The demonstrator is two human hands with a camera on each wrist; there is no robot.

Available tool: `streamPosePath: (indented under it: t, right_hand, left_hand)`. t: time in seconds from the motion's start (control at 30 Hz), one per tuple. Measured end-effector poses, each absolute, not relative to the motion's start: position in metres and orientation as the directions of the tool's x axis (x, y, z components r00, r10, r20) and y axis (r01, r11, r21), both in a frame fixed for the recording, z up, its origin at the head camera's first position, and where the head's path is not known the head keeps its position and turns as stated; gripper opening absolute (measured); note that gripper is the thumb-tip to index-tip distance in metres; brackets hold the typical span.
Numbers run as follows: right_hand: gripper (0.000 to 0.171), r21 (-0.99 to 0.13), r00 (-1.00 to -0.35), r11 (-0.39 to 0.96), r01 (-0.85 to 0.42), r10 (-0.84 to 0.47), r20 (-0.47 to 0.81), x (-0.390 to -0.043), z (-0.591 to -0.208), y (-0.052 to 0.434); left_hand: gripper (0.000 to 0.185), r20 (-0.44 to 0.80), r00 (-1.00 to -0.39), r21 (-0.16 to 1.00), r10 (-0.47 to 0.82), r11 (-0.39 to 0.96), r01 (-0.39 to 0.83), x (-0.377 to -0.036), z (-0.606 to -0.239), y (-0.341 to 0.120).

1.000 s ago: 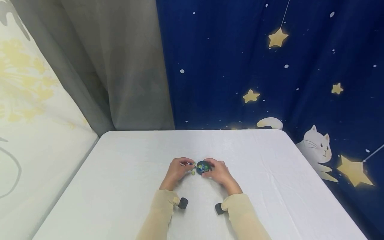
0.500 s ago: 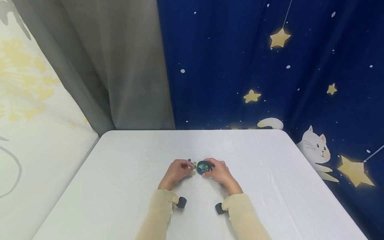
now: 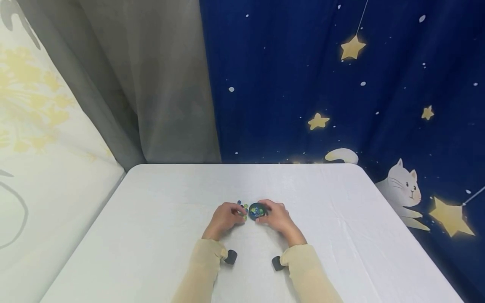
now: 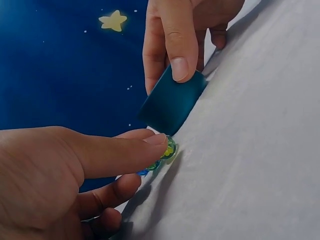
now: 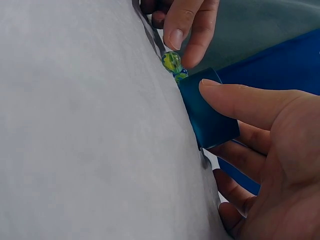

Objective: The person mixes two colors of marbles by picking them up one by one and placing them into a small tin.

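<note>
Two bare hands meet at the middle of a white-clothed table (image 3: 159, 235), beads between them. The right hand (image 3: 278, 218) grips a small round teal container (image 3: 257, 210), thumb curled over its smooth wall, and the head view shows several glassy beads already lying inside. Just left of the container, the left hand (image 3: 224, 217) pinches a yellow-green bead (image 4: 169, 148) between thumb and forefinger, low against the cloth. A few loose beads (image 3: 242, 205), round, glossy, blue and green, lie beside the container on the side of the left hand, so by the look of it part of the lot is in and a handful remains. The cloth is matte and faintly creased.
</note>
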State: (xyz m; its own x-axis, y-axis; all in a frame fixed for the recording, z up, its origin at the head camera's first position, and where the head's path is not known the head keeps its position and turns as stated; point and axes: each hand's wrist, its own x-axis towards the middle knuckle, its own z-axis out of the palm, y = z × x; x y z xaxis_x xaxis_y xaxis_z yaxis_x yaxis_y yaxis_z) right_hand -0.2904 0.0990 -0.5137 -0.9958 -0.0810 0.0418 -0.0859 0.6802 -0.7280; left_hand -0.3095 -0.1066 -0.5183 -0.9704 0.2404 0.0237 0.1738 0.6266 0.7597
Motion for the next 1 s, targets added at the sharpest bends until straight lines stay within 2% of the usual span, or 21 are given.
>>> streamPosePath:
  t: [0.77, 1.0]
  right_hand:
    - [0.06, -0.733, -0.997, 0.676, -0.072, -0.064, 0.039, -0.2955, -0.5179, 0.0966]
    - [0.06, -0.737, -0.997, 0.672, -0.072, -0.063, 0.041, -0.2945, -0.5177, 0.0965]
  left_hand:
    - [0.016, 0.048, -0.977, 0.698, 0.209, 0.692, 0.183, -0.31, -0.5186, -0.1034]
    - [0.015, 0.05, -0.976, 0.713, 0.211, 0.677, 0.183, -0.3087, -0.5186, -0.1045]
